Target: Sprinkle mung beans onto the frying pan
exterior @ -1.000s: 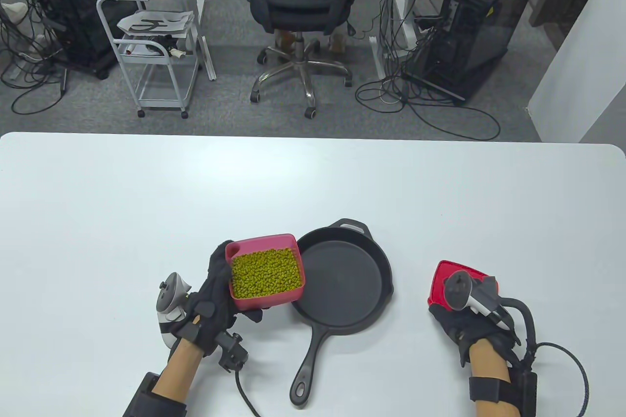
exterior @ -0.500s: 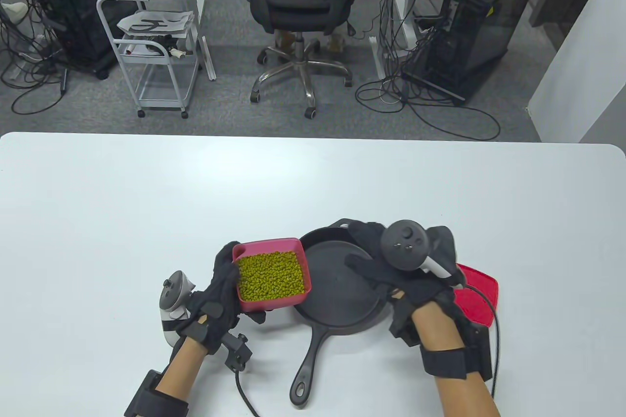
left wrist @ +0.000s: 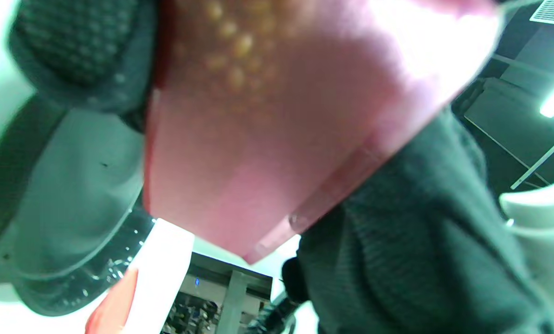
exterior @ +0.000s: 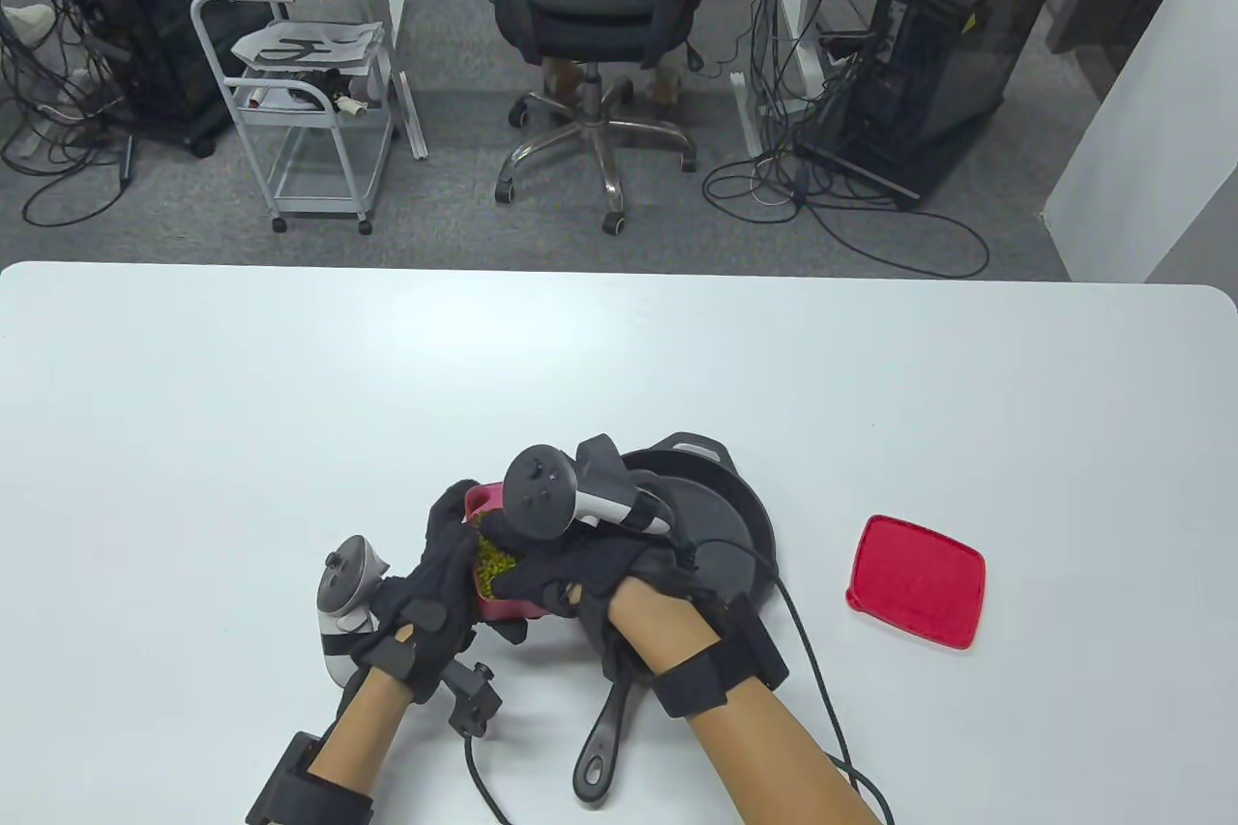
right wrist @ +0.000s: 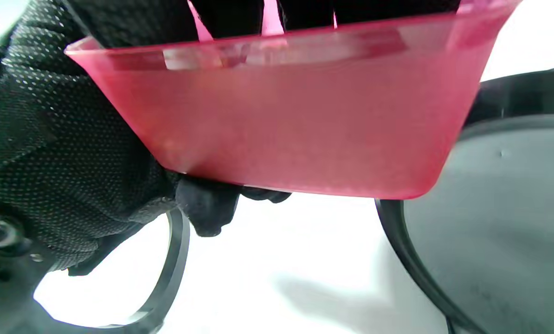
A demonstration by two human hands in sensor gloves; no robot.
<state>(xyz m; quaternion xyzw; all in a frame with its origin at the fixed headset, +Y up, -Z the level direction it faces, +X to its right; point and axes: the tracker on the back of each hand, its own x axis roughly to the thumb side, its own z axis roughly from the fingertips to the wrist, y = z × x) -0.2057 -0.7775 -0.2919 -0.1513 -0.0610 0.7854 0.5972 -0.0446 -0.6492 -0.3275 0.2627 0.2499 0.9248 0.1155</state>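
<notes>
The table view looks steeply down on the white tabletop (exterior: pixel 619 361) from high, while both wrist views sit very close beneath the translucent pink plastic box (right wrist: pixel 281 120), which all share.

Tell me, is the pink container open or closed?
Open: the pink container shows mung beans inside, and the red lid lies apart on the table.

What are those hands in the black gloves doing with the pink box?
The left hand holds a pink plastic tub of green mung beans up off the white table, right beside a black cast-iron frying pan. The right hand reaches over and into the tub from above, probably to take some beans. No beans show in the visible part of the pan. The tub's red square lid lies on the table to the right.
</notes>
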